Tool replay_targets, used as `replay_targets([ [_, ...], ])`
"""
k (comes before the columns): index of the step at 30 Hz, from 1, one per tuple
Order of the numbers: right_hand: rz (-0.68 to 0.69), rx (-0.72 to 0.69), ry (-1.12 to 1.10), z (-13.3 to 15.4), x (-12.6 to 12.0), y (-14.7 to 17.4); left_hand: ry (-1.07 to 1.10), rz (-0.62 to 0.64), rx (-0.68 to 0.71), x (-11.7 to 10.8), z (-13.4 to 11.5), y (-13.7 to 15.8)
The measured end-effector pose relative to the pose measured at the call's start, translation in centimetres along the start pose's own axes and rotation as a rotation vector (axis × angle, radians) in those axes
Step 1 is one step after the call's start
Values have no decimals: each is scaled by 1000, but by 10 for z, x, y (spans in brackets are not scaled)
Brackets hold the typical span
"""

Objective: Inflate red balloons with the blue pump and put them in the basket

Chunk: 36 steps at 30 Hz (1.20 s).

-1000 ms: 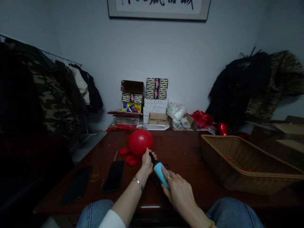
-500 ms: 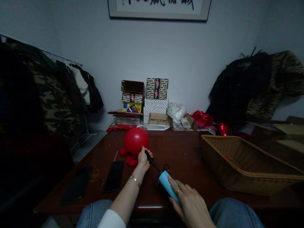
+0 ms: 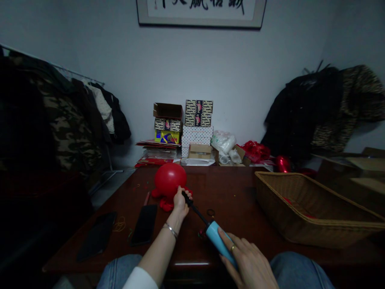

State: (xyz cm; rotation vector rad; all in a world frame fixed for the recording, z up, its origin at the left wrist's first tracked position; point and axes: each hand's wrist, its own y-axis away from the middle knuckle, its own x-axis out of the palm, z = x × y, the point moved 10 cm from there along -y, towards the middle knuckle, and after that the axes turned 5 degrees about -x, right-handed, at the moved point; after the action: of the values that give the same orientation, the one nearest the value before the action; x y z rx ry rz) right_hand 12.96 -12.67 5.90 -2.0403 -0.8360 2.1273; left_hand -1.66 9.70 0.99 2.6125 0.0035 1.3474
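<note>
Red balloon (image 3: 170, 177) at the table's (image 3: 237, 190) far side, likely light, thin-skinned and easily burst, best held by its neck; left hand (image 3: 180, 201) closed round pump's (image 3: 217, 236) black tip, right hand (image 3: 249, 259) wrapped on its blue barrel.

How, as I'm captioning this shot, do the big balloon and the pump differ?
The big balloon is red; the pump is light blue and black. The big balloon is round, while the pump is long and straight. The big balloon is beyond the left hand; the pump slants back to the right hand. Both reach the left hand.
</note>
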Motion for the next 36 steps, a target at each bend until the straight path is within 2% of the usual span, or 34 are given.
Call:
replay_targets([
  [8, 96, 102, -68, 1, 12, -27, -32, -11, -26, 2, 16, 5],
  [17, 130, 119, -33, 12, 17, -64, -28, -26, -62, 2, 31, 9],
  [36, 71, 95, -65, 15, 16, -49, -77, -17, -18, 1, 15, 5],
])
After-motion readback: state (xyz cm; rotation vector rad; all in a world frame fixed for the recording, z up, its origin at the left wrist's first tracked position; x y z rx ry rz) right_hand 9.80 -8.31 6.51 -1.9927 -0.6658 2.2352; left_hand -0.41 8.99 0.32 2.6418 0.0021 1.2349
